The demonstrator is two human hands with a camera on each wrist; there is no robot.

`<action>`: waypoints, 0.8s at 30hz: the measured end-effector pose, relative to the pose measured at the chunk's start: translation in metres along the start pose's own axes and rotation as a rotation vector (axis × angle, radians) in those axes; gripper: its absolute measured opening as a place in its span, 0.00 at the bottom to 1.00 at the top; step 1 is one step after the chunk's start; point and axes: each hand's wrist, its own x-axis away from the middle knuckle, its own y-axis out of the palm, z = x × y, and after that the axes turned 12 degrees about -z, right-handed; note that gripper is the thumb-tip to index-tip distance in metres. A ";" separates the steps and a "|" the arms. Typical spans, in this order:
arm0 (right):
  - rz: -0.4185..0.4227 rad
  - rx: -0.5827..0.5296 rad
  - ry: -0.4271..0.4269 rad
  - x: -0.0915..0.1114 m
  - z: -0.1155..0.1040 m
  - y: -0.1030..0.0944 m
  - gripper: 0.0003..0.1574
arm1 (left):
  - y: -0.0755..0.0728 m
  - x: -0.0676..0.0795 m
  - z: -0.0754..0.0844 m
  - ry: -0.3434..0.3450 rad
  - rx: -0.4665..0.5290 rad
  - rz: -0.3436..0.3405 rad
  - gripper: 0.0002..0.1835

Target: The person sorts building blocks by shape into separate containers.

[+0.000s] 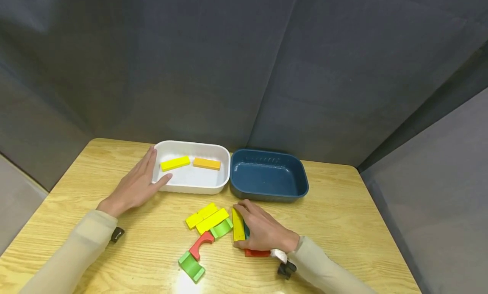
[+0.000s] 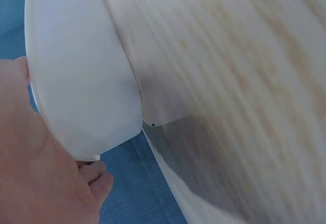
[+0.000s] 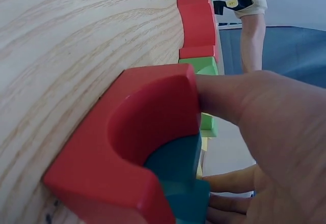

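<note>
Head view: left hand [image 1: 136,186] is resting, thumb spread from fingers, against the white tray [image 1: 194,189]; right hand [image 1: 263,228] is pinching a yellow block [image 1: 238,226], holding it beside a red block [image 1: 256,253] near the blue tray [image 1: 267,177].

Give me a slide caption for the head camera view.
Left hand touches a white tray with two blocks; right hand grips a yellow block near a blue tray.

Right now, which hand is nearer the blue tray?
Right: the right hand is just in front of the blue tray, while the left hand is farther away, at the left end of the white tray.
</note>
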 end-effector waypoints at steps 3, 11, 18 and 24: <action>0.007 -0.005 -0.004 -0.001 0.001 0.000 0.60 | -0.001 0.000 0.001 0.004 0.002 0.004 0.57; 0.073 0.034 -0.016 0.002 0.004 0.004 0.61 | 0.000 0.001 0.001 0.002 0.005 0.001 0.57; 0.130 0.051 -0.032 0.003 0.004 0.005 0.62 | 0.000 0.001 0.001 0.005 0.002 0.016 0.57; 0.147 0.063 -0.032 0.006 0.002 0.003 0.63 | 0.000 0.001 0.001 0.001 -0.001 0.006 0.57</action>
